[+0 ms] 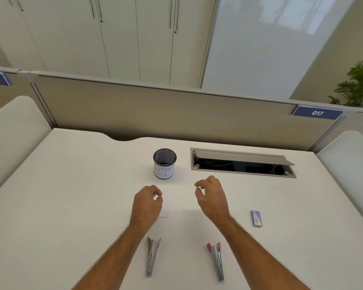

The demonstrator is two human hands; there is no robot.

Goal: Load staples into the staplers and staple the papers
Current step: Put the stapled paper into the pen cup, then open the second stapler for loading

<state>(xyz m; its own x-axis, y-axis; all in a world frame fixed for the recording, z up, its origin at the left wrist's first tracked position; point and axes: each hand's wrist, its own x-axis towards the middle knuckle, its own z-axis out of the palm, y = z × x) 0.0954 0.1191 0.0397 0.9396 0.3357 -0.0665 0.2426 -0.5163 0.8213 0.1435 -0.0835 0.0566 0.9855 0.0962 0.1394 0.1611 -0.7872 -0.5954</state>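
Two staplers lie on the white desk near me, both swung open: a grey one (151, 255) on the left and one with pink ends (216, 259) on the right. A small purple box of staples (256, 218) rests further right. White paper (177, 203), hard to tell from the desk, lies between my hands. My left hand (148, 203) hovers at its left edge and my right hand (212, 196) at its right, each with fingers loosely curled and thumb near fingertips. Whether either pinches the paper is unclear.
A dark mesh cup (165, 163) with a white label stands just beyond the paper. An open cable hatch (242, 163) is set into the desk at the back right. A beige partition (155, 107) closes the far edge.
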